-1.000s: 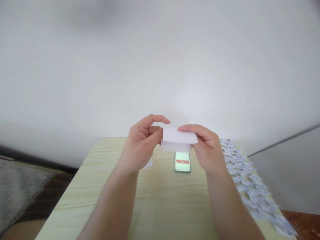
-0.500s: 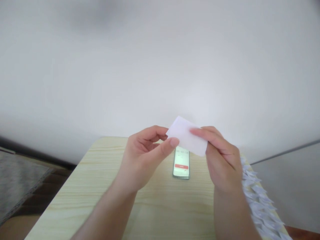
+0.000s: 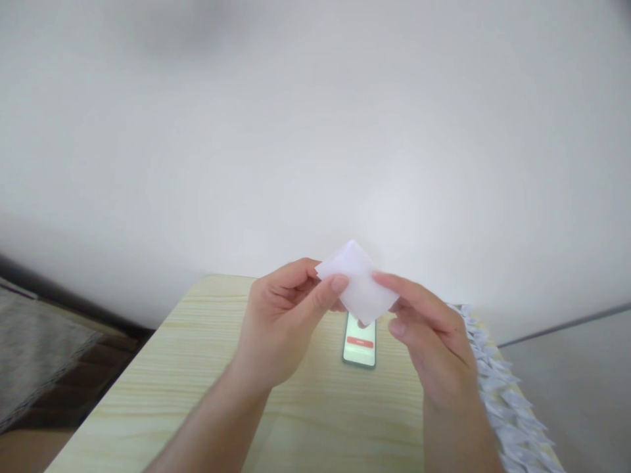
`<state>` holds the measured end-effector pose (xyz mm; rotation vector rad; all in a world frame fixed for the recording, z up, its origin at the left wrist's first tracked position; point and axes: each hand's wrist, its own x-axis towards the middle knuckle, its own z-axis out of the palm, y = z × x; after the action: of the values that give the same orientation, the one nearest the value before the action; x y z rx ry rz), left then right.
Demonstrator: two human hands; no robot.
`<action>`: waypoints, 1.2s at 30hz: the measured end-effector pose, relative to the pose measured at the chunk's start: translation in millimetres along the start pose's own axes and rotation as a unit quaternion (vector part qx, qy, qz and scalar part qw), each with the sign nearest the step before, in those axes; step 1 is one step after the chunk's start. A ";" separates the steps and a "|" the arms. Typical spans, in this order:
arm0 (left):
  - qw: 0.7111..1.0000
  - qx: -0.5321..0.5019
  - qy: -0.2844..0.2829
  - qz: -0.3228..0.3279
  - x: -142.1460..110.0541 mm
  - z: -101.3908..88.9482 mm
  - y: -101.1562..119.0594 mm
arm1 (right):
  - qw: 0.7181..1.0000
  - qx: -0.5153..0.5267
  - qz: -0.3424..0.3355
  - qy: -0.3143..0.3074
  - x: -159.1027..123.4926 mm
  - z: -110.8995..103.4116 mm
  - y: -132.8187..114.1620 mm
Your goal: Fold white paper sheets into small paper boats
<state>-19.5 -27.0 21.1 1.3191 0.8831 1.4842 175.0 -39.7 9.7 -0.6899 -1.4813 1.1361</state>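
Observation:
A small white piece of folded paper (image 3: pixel 362 282) is held up above the table, turned so that it looks like a diamond. My left hand (image 3: pixel 286 318) pinches its left corner, thumb on the near face and fingers behind. At the right corner, my right hand (image 3: pixel 436 335) has its index finger on the near face, with the thumb apart below the edge; its other fingers are partly hidden behind the paper. Beneath the paper lies a smartphone (image 3: pixel 359 355) with a lit screen and a red button, its upper part covered from view.
Several folded white paper pieces (image 3: pixel 513 407) line the right edge of the light wooden table (image 3: pixel 197 368). A pale wall (image 3: pixel 315 131) rises behind the table. To the left are a grey textile (image 3: pixel 39 348) and a dark brown surface (image 3: pixel 54 394).
The paper has turned from a slanted rectangle outline to a diamond and sits slightly lower. My right thumb has come away from behind it and now shows below its edge.

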 end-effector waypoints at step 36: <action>0.985 0.126 -0.117 -0.023 -0.6 -0.5 -7.4 | 0.986 0.063 0.086 0.125 0.9 12.6 13.0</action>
<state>-18.7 -25.3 14.0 1.6103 0.9624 1.1804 160.7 -37.6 -1.1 -0.8516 -1.1457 1.2148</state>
